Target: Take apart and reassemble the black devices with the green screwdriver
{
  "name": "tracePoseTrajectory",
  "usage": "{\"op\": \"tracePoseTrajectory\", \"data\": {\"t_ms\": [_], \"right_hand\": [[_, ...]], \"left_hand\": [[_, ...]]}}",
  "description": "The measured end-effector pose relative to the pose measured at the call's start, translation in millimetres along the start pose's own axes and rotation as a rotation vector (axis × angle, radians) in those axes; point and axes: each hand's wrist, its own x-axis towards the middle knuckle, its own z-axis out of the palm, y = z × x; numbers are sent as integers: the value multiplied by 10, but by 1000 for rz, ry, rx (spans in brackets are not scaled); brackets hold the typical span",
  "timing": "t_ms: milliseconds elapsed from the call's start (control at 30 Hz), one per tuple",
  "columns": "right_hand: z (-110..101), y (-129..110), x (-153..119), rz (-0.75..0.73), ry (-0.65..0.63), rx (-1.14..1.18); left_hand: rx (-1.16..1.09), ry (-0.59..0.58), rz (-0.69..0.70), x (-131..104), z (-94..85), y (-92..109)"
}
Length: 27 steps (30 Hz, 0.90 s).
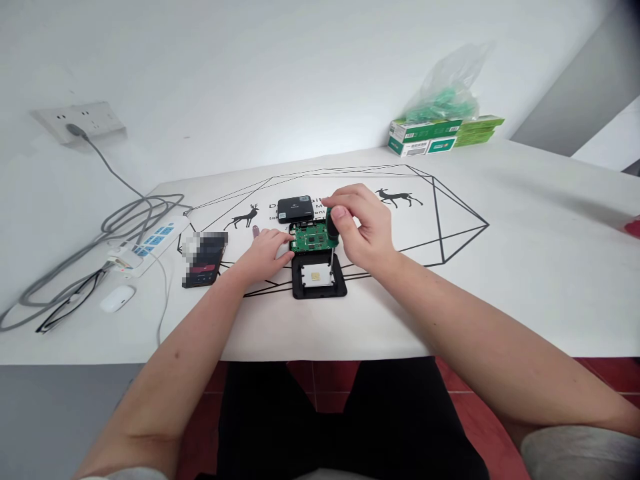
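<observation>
right grip (pixel 367 223) is curled shut round one green-and-black screwdriver (pixel 332 230), shaft dropping below it to the right side of a silver plate (pixel 325 274). can't tell if the tip touches. left grip (pixel 265 255) is loosely spread, fingertips against one green circuit board (pixel 311 236), which sits between both grips. progress: looks opened up, board exposed, but i can't see what screws remain. also one black shell (pixel 341 288) around that one plate, below-left of the right grip, one flat black case (pixel 294 211) left of it, and one phone (pixel 207 260) left of the left grip on the bench (pixel 525 300).
</observation>
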Motion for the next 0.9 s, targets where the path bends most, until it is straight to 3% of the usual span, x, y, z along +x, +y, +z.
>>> {"op": "tracePoseTrajectory", "data": {"t_ms": [467, 733, 900], "right_hand": [[26, 99, -24, 75, 36, -68], [144, 130, -122, 261, 58, 167], [84, 27, -97, 198, 51, 114]], "left_hand": [[-3, -1, 5, 6, 9, -27], [7, -2, -3, 8, -3, -3], [-1, -6, 11, 6, 0, 1]]}}
